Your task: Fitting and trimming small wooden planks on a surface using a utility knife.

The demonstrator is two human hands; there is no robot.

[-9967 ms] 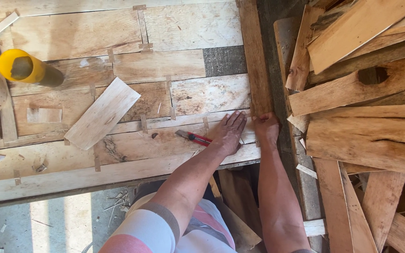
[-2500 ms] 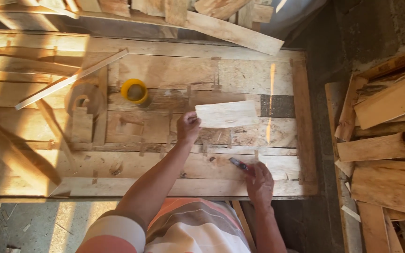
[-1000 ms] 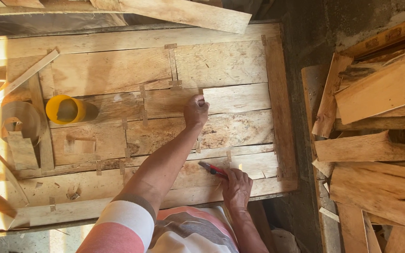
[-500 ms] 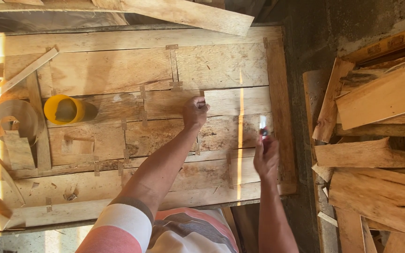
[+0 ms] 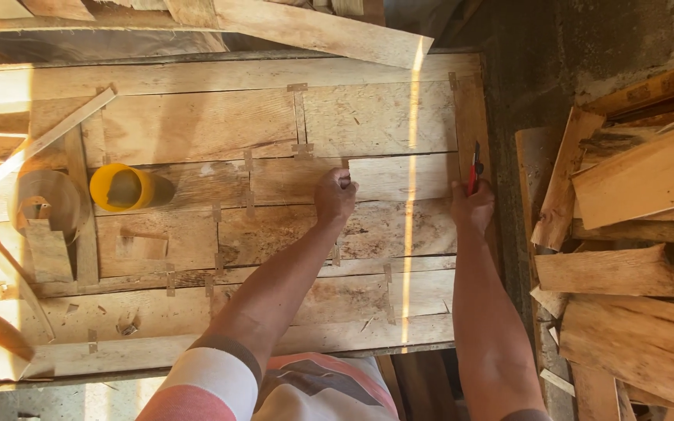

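Left hand [image 5: 335, 195] pressing veneer piece [image 5: 403, 177]; right hand [image 5: 472, 206] gripping red tool [image 5: 474, 165], possibly knife.

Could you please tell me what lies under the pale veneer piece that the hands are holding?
The veneer piece lies on the wooden panel, held by left hand and right hand. The panel beneath is covered.

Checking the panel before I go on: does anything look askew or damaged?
One oddity: a thin strip lies diagonally across the left planks, against the panel's straight lines. The pale board under the left hand and right hand sits square.
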